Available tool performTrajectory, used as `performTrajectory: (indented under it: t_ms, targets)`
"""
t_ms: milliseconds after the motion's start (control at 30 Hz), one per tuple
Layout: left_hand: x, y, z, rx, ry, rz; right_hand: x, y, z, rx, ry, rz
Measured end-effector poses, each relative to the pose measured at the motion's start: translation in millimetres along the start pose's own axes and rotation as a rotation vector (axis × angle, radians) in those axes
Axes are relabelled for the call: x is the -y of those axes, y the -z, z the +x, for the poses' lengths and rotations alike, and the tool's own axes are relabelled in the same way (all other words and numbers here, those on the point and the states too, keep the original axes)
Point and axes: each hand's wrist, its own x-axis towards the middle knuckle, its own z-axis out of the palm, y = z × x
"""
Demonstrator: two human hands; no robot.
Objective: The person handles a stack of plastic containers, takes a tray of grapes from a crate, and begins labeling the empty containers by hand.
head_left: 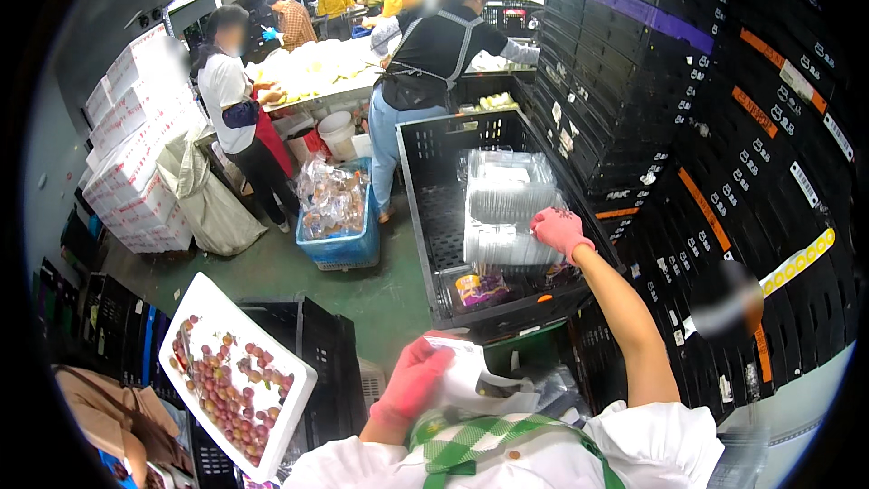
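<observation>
My left hand [415,380], in a pink glove, grips a white label sheet [465,356] close in front of my apron; part of the sheet hangs down as a pale, blurred strip. My right hand [561,232], also gloved in pink, is curled against the right side of stacked clear plastic containers [509,207]. Its fingertips are partly hidden, so a grasp cannot be made out. These containers stand in a large black plastic crate [424,217]. A purple and yellow printed package [481,288] lies at the crate's near end.
Left of me, a white foam tray [299,384] holding reddish grapes [234,387] rests tilted over black crates [326,353]. Tall stacks of black crates [611,68] rise on the right. A blue bin [339,251] of plastic packaging stands ahead. Several people work around the lit table [319,68].
</observation>
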Motion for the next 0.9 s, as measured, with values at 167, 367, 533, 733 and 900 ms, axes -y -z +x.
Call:
performTrajectory:
  t_ms: [167,367,533,733,900]
  targets:
    - [-9,-8,12,-0.041,-0.014,-0.076,1,16,-24,-0.166,0.194,-0.059]
    - [-12,-16,41,-0.011,-0.058,0.212,23,106,-92,-0.734,0.427,0.068]
    - [-14,-57,69,0.108,-0.165,0.331,10,196,-173,-0.589,0.247,0.558]
    - [8,-127,86,0.363,-0.134,0.345,-28,215,-240,-0.308,-0.102,0.613]
    - [38,-151,91,0.448,-0.024,0.326,-54,210,-275,-0.297,-0.21,0.651]
